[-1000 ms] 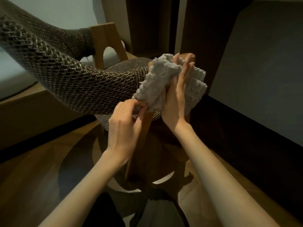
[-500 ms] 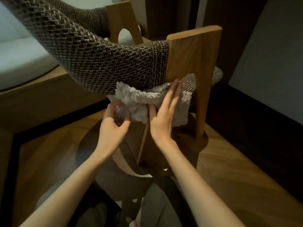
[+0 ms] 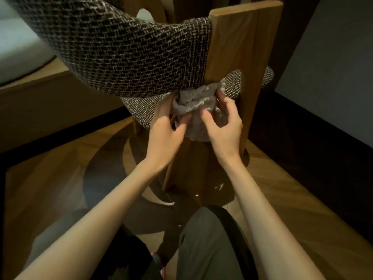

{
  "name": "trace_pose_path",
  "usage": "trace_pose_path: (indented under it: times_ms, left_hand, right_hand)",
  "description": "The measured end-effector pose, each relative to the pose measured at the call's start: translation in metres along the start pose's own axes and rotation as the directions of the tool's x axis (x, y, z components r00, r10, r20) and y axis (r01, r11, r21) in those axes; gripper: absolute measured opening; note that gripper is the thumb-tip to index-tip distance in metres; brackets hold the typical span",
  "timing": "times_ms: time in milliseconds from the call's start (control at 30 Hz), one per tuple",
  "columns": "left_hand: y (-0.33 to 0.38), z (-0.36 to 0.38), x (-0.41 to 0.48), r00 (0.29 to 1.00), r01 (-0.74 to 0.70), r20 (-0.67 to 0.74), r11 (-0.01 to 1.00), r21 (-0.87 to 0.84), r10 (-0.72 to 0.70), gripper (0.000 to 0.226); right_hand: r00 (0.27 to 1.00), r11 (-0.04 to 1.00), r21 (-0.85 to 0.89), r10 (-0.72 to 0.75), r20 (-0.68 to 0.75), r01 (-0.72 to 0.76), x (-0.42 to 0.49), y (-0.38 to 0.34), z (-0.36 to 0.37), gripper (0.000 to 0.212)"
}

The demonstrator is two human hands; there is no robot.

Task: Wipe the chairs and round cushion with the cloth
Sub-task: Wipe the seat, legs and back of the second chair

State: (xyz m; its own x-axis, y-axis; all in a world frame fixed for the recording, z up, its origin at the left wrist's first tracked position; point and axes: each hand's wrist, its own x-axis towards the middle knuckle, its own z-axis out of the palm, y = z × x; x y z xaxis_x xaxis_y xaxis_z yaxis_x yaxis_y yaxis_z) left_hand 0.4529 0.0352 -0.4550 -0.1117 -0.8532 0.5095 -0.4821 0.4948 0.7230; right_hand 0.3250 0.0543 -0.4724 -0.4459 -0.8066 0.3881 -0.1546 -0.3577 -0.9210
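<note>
Cloth [image 3: 193, 110] bunched at frame centre, against chair [image 3: 139, 112] seat edge, below woven backrest [image 3: 121, 53], left of wooden post [image 3: 242, 47]. Left grip [image 3: 163, 130] and right grip [image 3: 222, 126] both pinching cloth, fingers curled.

From my remote station it looked like a home lounge. At twelve o'clock stood a honey-brown wooden chair [image 3: 242, 47] with a dark woven-fabric backrest [image 3: 121, 57]. At ten o'clock lay a pale cushioned seat [image 3: 18, 47] on a wooden plinth [image 3: 50, 102]. A brown parquet floor [image 3: 292, 199] ran from four to eight o'clock, a plain grey wall [image 3: 333, 57] at two.
</note>
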Motion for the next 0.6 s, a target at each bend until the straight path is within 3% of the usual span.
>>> trace_pose_path:
  times_ms: [167, 400, 600]
  left_hand:
    - [-0.002, 0.014, 0.012, 0.998, 0.054, -0.038, 0.99, -0.132, -0.059, 0.038]
    - [-0.022, 0.014, -0.004, 0.998, 0.066, 0.023, 0.957, -0.281, -0.061, 0.037]
    - [-0.039, 0.018, -0.036, 0.987, 0.115, -0.089, 0.969, -0.22, -0.137, 0.046]
  right_hand:
    - [0.999, 0.999, 0.001, 0.046, 0.021, -0.047, 0.003, 0.01, 0.004, 0.04]
    - [0.988, 0.976, -0.168, 0.127, -0.092, -0.141, -0.02, 0.036, 0.018, 0.032]
    - [0.938, 0.934, -0.103, 0.336, -0.082, -0.343, -0.047, 0.063, 0.026, 0.035]
